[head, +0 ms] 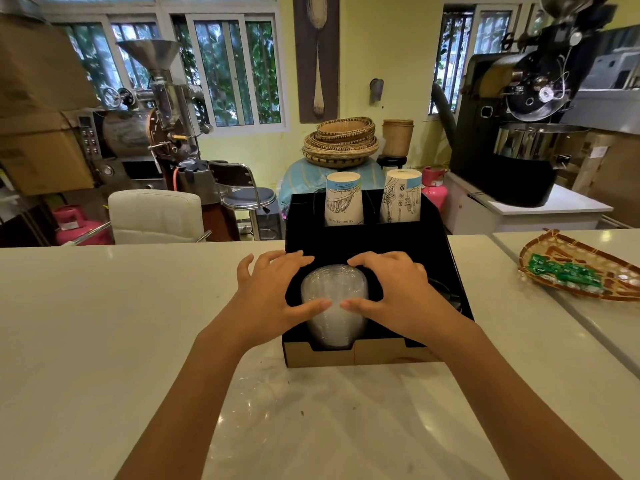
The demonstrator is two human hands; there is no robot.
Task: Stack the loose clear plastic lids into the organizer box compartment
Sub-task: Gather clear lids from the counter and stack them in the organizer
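Note:
A black organizer box (446,271) stands on the white counter in front of me. In its front left compartment sits a stack of clear plastic lids (333,289). My left hand (273,292) wraps the stack's left side, thumb on its near face and fingers over the far rim. My right hand (391,289) holds the right side the same way, the two thumbs almost touching. The lower part of the stack is hidden by the box's front wall.
Two stacks of upturned paper cups (343,199) (401,195) stand in the box's rear compartments. A woven tray (581,258) holding green packets lies on the counter to the right. Coffee roasting machines, chairs and baskets are behind the counter.

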